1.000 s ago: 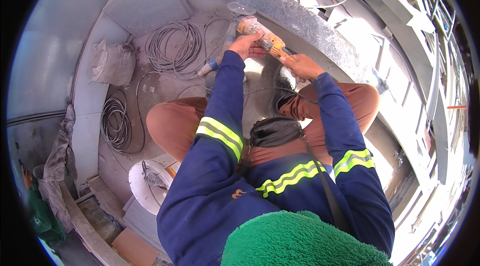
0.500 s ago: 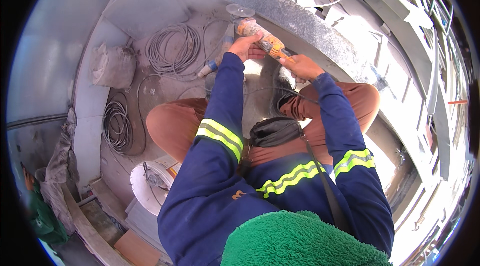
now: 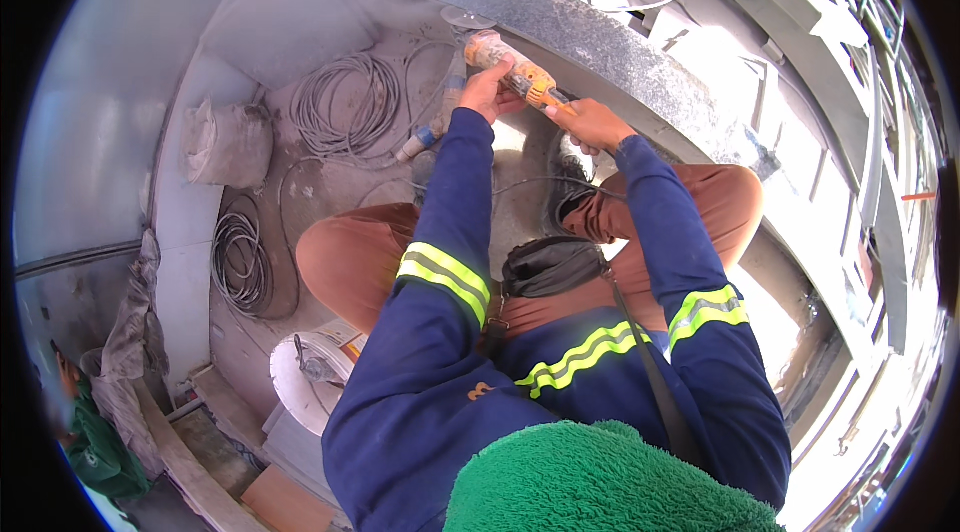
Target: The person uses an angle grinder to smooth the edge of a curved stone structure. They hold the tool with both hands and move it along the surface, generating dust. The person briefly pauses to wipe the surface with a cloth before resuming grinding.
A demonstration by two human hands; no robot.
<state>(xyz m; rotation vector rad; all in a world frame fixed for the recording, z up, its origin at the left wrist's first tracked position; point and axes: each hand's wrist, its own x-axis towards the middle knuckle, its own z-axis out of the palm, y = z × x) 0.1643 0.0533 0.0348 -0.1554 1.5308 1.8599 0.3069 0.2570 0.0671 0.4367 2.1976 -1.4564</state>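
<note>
Both my hands are closed on a dusty orange-yellow angle grinder (image 3: 490, 51). My left hand (image 3: 487, 92) grips the middle of its body, with the thumb over the top. My right hand (image 3: 597, 125) is wrapped round the rear end near the yellow switch area. At the far end of the tool, the round disc (image 3: 468, 18) lies against or just in front of the face of a long grey speckled slab (image 3: 560, 12); contact cannot be made out. A dark power cord (image 3: 530, 178) runs from near my right hand across to the left.
Coiled cables (image 3: 350, 104) lie on the dusty floor at left, near a second dusty power tool (image 3: 425, 136). A whitish sack (image 3: 228, 142) and a white bucket (image 3: 297, 372) stand further left. Long metal profiles (image 3: 870, 222) crowd the right. A person in green (image 3: 105, 442) appears at lower left.
The grinder and both hands have shifted slightly left and away from me, bringing the disc a little further along the slab. My grip stays the same.
</note>
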